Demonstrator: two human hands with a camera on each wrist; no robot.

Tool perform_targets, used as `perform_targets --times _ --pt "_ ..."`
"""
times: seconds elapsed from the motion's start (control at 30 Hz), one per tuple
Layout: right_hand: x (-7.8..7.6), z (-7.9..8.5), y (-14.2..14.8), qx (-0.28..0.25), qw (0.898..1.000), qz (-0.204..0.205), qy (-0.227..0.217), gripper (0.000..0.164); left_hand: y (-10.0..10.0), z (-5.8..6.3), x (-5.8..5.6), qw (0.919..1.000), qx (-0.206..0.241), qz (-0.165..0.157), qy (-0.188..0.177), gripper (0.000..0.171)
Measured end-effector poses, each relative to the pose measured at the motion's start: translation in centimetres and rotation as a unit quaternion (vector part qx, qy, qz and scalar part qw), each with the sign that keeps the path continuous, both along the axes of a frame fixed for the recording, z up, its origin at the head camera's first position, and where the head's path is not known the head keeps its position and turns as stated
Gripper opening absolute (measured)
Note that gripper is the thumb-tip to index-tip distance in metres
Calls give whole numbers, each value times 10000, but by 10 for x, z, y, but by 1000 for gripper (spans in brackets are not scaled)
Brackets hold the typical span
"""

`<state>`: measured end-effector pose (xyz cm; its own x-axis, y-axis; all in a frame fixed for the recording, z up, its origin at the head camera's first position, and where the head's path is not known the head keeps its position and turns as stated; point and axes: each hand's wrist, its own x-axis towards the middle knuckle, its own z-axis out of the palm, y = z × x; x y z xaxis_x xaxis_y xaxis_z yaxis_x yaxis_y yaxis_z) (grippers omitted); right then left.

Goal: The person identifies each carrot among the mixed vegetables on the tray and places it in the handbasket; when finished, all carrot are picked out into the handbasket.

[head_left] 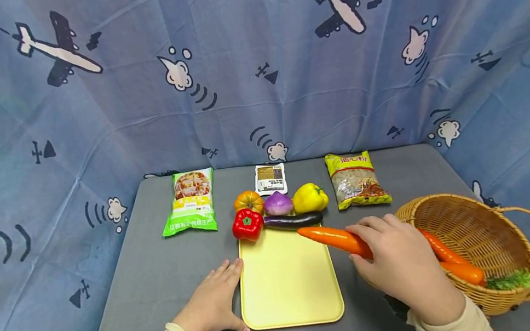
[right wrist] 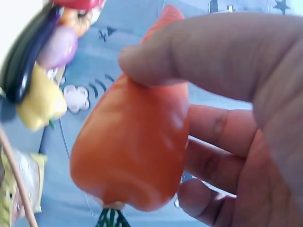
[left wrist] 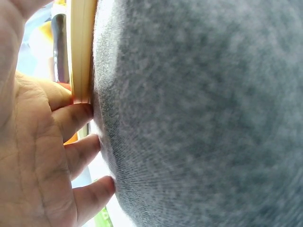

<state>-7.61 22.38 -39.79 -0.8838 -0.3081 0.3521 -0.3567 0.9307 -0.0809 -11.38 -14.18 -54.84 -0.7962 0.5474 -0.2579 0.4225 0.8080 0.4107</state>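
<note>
My right hand point(head_left: 401, 262) holds an orange carrot point(head_left: 333, 237) between thumb and fingers, its tip over the upper right edge of a yellow tray point(head_left: 289, 284). In the right wrist view the carrot's thick end point(right wrist: 132, 161) and green stem show up close. Fingers spread, my left hand point(head_left: 214, 301) rests at the tray's left side, thumb near the lower corner. A dark eggplant point(head_left: 293, 221) and a red bell pepper point(head_left: 247, 225) lie along the tray's far edge. Behind them sit an orange pumpkin point(head_left: 248, 202), a purple onion-like vegetable point(head_left: 278, 203) and a yellow bell pepper point(head_left: 310, 198).
At the right, a wicker basket point(head_left: 479, 211) lies tipped with its opening facing left, more carrots point(head_left: 462, 272) inside. Toward the back of the grey table point(head_left: 136, 291) lie a green food bag point(head_left: 192, 202), a small white packet point(head_left: 270, 179) and a yellow bag point(head_left: 357, 179).
</note>
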Motion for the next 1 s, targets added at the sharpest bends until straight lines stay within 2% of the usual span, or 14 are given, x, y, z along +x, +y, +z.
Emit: perform_targets --times 0.33,0.67,0.77,1.0 --pt "12 17 50 -109 9975 -656 255 51 0 -2 -1 10000 -24 -36 39 144" --pt "22 15 98 -165 9882 -1497 266 50 2 -3 0 10000 -24 -60 15 145" --pt "26 13 110 -145 9826 -1850 93 50 2 -3 0 10000 -27 -76 8 145" --pt "31 8 132 -191 9622 -2709 -194 45 1 -4 0 10000 7 -10 11 145"
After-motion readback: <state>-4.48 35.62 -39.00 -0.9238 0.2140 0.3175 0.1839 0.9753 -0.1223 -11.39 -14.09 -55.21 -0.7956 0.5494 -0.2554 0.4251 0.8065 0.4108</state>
